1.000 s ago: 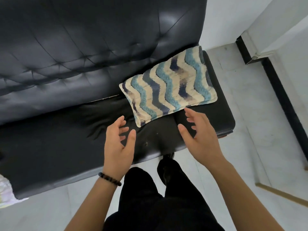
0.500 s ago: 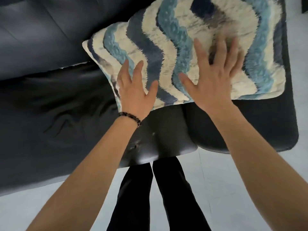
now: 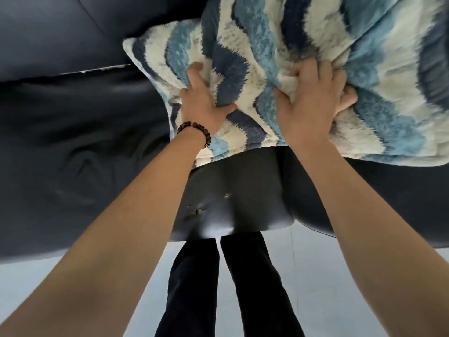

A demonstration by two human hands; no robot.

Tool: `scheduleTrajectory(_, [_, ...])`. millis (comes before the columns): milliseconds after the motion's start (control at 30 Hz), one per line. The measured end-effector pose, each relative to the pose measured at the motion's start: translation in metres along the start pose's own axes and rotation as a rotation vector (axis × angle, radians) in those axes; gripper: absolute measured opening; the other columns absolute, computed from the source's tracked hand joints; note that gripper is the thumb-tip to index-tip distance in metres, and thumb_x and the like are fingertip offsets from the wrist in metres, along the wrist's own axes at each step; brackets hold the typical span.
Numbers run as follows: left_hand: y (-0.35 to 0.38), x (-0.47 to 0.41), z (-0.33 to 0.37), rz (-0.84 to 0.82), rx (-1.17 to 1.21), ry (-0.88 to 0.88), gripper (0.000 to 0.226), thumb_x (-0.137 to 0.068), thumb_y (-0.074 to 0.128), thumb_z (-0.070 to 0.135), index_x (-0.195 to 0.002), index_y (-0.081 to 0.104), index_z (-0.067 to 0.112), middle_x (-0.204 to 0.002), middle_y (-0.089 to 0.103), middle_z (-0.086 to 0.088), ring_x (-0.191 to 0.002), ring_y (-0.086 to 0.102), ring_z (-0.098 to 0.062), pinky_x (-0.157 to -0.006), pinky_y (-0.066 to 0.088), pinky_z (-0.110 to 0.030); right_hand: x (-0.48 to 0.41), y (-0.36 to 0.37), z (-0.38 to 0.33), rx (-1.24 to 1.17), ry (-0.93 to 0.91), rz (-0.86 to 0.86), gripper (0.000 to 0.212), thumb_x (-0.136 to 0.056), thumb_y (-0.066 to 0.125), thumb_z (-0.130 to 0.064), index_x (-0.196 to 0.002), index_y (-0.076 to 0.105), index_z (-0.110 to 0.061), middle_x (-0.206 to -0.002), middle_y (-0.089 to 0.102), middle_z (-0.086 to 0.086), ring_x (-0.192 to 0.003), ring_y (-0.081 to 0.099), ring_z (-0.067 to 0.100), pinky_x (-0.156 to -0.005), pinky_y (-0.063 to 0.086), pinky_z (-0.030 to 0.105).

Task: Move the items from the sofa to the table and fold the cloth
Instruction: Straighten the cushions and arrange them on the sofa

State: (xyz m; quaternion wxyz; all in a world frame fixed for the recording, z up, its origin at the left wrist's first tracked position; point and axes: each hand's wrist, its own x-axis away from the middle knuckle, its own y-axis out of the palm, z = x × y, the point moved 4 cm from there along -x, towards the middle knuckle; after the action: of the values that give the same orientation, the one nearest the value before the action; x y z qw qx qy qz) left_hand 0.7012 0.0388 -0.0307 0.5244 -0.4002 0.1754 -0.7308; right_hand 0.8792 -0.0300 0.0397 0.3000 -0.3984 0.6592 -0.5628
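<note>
A fluffy cloth (image 3: 279, 57) with wavy blue, navy and cream stripes lies on the right end of a black leather sofa (image 3: 85, 154). My left hand (image 3: 201, 103), with a bead bracelet at the wrist, grips a bunched fold near the cloth's left part. My right hand (image 3: 313, 100) grips another bunch of the cloth further right, its fingertips buried in the pile. The cloth is puckered between my two hands. Its top and right parts run out of the frame.
The sofa's tufted backrest (image 3: 60, 27) fills the upper left. Pale floor (image 3: 48, 288) lies in front of the sofa. My legs in dark trousers (image 3: 226, 288) stand close against the seat's front edge. No table is in view.
My hands went from hovering in front of the sofa to lying flat on the cloth, and now their fingers have curled and bunched it. The camera has moved closer to the cloth.
</note>
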Motion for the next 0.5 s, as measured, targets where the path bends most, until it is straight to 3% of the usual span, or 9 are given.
scheduleTrajectory(67, [-0.02,0.011,-0.001,0.012,0.032,0.009,0.071,-0.071,0.083,0.03,-0.125,0.039,0.016,-0.111,0.055,-0.006,-0.103,0.052,-0.028,-0.075,0.038,-0.028,0.003,-0.011,-0.005,-0.152,0.057,-0.062,0.033,-0.084,0.068,-0.044,-0.103,0.058,-0.019,-0.111,0.057,0.003,-0.11,0.048,0.03,-0.09,0.03,0.046])
scheduleTrajectory(133, [-0.041,0.032,-0.007,0.068,-0.008,0.053,0.052,-0.075,0.08,0.027,-0.113,0.048,0.012,-0.102,0.055,-0.003,-0.1,0.052,-0.029,-0.076,0.041,-0.033,0.013,-0.02,-0.015,-0.312,0.065,-0.102,0.031,-0.081,0.073,-0.045,-0.088,0.054,-0.021,-0.096,0.054,0.0,-0.098,0.048,0.026,-0.084,0.037,0.045])
scheduleTrajectory(200, [-0.07,0.056,-0.02,0.143,-0.027,0.077,0.039,-0.075,0.079,0.024,-0.097,0.048,0.013,-0.091,0.049,-0.001,-0.091,0.052,-0.033,-0.073,0.044,-0.04,0.029,-0.023,-0.031,-0.476,0.044,-0.158,0.04,-0.079,0.078,-0.04,-0.076,0.044,-0.019,-0.082,0.046,-0.004,-0.087,0.042,0.022,-0.074,0.035,0.035])
scheduleTrajectory(267, [-0.107,0.072,-0.038,0.235,-0.058,0.096,0.042,-0.072,0.078,0.016,-0.087,0.039,0.017,-0.086,0.043,-0.001,-0.083,0.05,-0.032,-0.068,0.041,-0.041,0.047,-0.02,-0.057,-0.592,-0.013,-0.205,0.046,-0.077,0.081,-0.032,-0.071,0.038,-0.015,-0.072,0.035,-0.009,-0.08,0.037,0.02,-0.068,0.029,0.019])
scheduleTrajectory(333, [-0.148,0.084,-0.054,0.322,-0.089,0.101,0.043,-0.067,0.073,0.005,-0.084,0.035,0.016,-0.086,0.041,-0.004,-0.081,0.043,-0.026,-0.067,0.033,-0.036,0.06,-0.019,-0.091,-0.671,-0.088,-0.212,0.051,-0.074,0.083,-0.025,-0.069,0.033,-0.015,-0.071,0.029,-0.014,-0.077,0.033,0.019,-0.067,0.027,0.012])
scheduleTrajectory(433, [-0.208,0.09,-0.074,0.461,-0.092,0.106,0.037,-0.063,0.063,0.001,-0.085,0.036,0.015,-0.09,0.045,-0.014,-0.086,0.035,-0.021,-0.071,0.027,-0.031,0.068,-0.019,-0.15,-0.747,-0.168,-0.17,0.057,-0.071,0.083,-0.021,-0.069,0.026,-0.025,-0.073,0.028,-0.015,-0.077,0.029,0.017,-0.067,0.024,0.023])
scheduleTrajectory(500, [-0.236,0.083,-0.092,0.505,-0.107,0.125,0.031,-0.065,0.063,0.005,-0.089,0.044,0.008,-0.097,0.05,-0.02,-0.088,0.039,-0.026,-0.076,0.03,-0.031,0.071,-0.019,-0.182,-0.754,-0.18,-0.089,0.058,-0.07,0.082,-0.025,-0.07,0.025,-0.03,-0.076,0.035,-0.01,-0.079,0.033,0.018,-0.069,0.026,0.031])
